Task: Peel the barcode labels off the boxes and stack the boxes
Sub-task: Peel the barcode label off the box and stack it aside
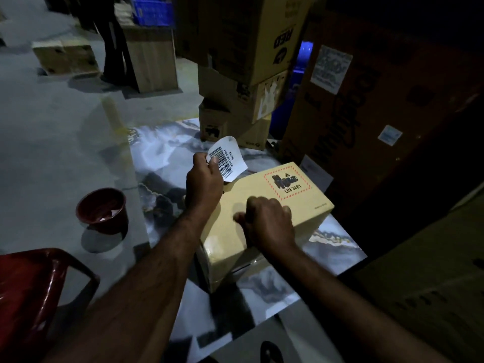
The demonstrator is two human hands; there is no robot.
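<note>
Forearms reach up from the bottom edge toward the middle of the view. Left hand (204,182) is raised with its back to the camera, thumb and fingertips pinching a white barcode label (227,159), which curls upward toward 12 o'clock. The label's lower corner sits at the box's far left edge, and whether it is stuck there cannot be told. Right hand (267,221), at 4 o'clock from the left one, is curled into a loose fist, knuckles up and thumb pointing to 9 o'clock. It rests on top of a pale yellow cardboard box (230,247) with nothing visible in its grasp. The box lies flat on a marble-patterned surface (167,142), a red-bordered UN 3481 sticker (286,183) on its lid. At 12 o'clock stands a stack of brown cartons (235,74); at 2 o'clock, a large dark carton (366,106). At 9 o'clock a dark red bucket (102,210) sits on the floor, a red plastic chair (31,284) at 8 o'clock.
</note>
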